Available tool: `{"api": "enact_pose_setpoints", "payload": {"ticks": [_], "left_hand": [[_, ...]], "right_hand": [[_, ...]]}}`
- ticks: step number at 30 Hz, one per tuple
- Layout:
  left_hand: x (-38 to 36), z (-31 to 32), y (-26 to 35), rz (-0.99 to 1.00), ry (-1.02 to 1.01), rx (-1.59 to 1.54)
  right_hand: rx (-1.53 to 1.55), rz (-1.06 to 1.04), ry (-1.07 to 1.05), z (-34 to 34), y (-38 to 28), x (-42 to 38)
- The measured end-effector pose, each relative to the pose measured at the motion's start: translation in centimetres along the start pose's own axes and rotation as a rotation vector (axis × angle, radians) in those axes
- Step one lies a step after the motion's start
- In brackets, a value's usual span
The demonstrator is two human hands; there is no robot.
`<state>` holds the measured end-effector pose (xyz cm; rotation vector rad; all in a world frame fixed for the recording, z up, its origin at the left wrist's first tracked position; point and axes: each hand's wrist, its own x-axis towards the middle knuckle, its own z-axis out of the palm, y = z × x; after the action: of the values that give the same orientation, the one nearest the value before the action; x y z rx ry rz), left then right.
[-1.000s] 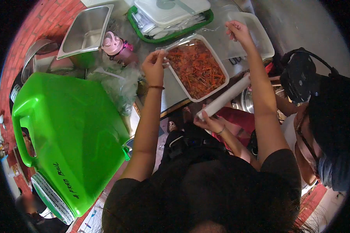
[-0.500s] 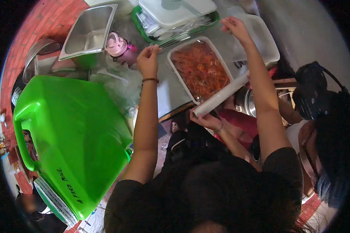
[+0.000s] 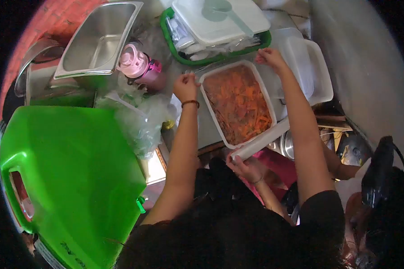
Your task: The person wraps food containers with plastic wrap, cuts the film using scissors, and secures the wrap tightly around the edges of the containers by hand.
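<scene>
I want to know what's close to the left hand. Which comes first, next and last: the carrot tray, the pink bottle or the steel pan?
From the left hand at the tray's far-left corner:
1. Carrot tray, touching, just to its right.
2. Pink bottle, a little to its left.
3. Steel pan, farthest, up at the left.

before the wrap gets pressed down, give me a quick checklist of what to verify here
1. Left hand pinches the film at the far left corner of the white tray of shredded carrot: ok.
2. Right hand has a grip on the film at the far right corner: ok.
3. Film covers the whole tray: cannot tell, it is too clear to see its edges.
4. Cling film roll is steadied at the near edge by another person's hand: ok.
5. Film is cut from the roll: cannot tell.
6. Room around the tray: not ok, the green tray and the pink-lidded bottle crowd its far end.
</scene>
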<state>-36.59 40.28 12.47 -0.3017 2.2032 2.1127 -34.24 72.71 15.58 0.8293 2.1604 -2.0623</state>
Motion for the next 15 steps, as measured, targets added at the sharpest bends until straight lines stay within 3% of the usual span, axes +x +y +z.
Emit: {"api": "enact_pose_setpoints", "payload": {"ticks": [3, 6, 8, 12, 15], "left_hand": [[0.9, 0.8, -1.5, -0.070, 0.045, -0.116], [2.3, 0.8, -3.2, -0.008, 0.069, -0.005], [3.1, 0.7, -4.8, 0.115, 0.089, 0.237], [3.3, 0.6, -5.5, 0.089, 0.059, 0.197], [3.7, 0.6, -5.5, 0.125, 0.059, 0.218]], "right_hand": [[0.035, 0.039, -0.026, 0.3, -0.5, -0.2], [-0.012, -0.041, -0.226, -1.0, 0.1, 0.4], [-0.173, -0.045, -0.209, -1.1, 0.2, 0.4], [-0.322, 0.002, -0.139, -0.5, 1.0, 1.4], [-0.090, 0.031, -0.100, 0.0, 2.2, 2.6]]}}
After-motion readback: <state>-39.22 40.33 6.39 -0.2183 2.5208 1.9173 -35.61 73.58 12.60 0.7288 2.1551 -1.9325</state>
